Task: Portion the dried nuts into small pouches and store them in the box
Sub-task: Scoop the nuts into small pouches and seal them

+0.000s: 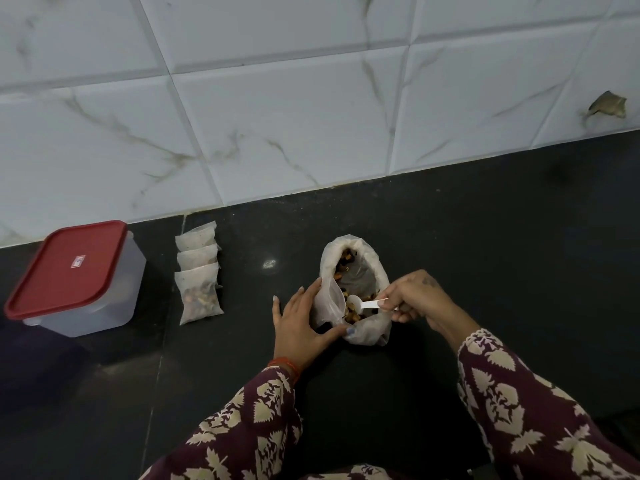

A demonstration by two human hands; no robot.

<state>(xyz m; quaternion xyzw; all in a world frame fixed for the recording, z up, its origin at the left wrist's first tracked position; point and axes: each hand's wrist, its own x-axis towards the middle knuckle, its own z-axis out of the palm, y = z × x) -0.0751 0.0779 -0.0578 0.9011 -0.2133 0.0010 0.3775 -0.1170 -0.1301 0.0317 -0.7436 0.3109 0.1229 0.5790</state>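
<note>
On box lid [69, 268] | small label [79, 262], writing unreadable

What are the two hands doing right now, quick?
Left hand: fingers and thumb curled round a small clear pouch, holding it at the big bag of nuts.
Right hand: pinching a white spoon over the nuts.
</note>
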